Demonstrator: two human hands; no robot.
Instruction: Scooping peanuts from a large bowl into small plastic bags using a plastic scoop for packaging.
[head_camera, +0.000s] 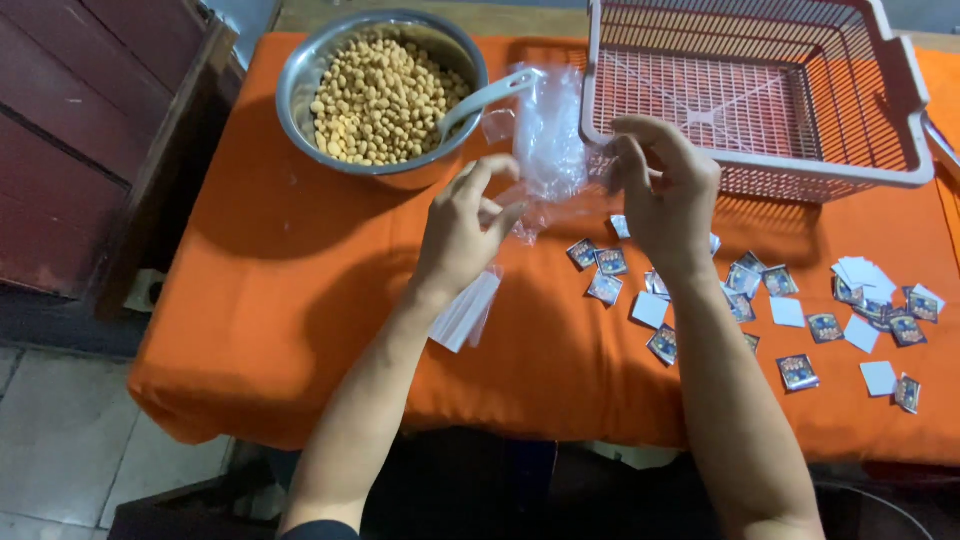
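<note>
Far left on the orange cloth (300, 290): steel bowl (300, 80) full of tan round snacks (380, 100), white spoon (490, 95) resting in it, handle out to the right. Just right of the bowl, left hand (465, 230) pinches one edge of a clear bag (548, 135); right hand (665, 185) pinches the opposite edge, fingers curled on the film. Bag is held up between both hands, above the cloth, in front of the basket (900, 110). Stack of flat bags (465, 312) lies under the left wrist. Right of the hands: small printed cards (800, 372) scattered, some face down. Step in hand looks like opening the bag's mouth. It likely calls for rubbing the two film layers apart and holding the mouth wide with one hand, freeing the other. Basket holds nothing.
</note>
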